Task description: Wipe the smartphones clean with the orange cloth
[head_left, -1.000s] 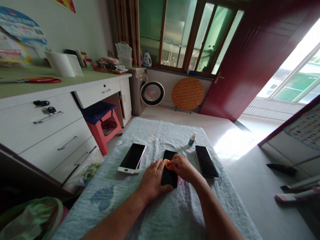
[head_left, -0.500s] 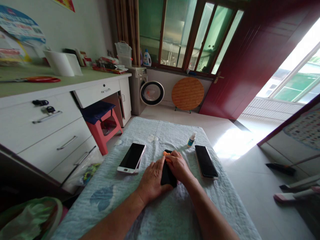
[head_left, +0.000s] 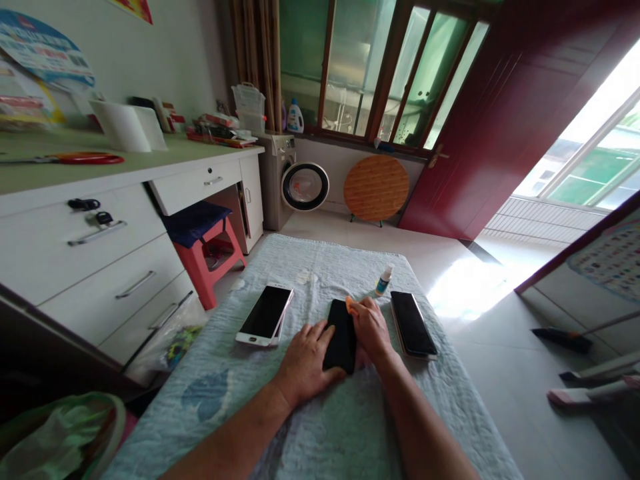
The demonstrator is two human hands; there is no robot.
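A black smartphone lies on the cloth-covered table, between my two hands. My left hand grips it along the left edge, with the thumb across its bottom end. Bunched in the fingers of my right hand is a small orange cloth, mostly hidden, at the phone's upper right edge. Left of my hands, a white smartphone rests on another phone. On the right lies a dark-screened smartphone on top of something pale. A small spray bottle stands upright behind it.
A pale blue quilted cloth covers the table. To the left are white drawers and a pink stool with a dark cover. A washing machine has its round door swung out. Beyond stand a round wooden tabletop and a red door.
My right hand has moved right with the orange cloth, from the phone's top middle to its upper right edge. More of the black screen shows. My left hand stays nearly in place.
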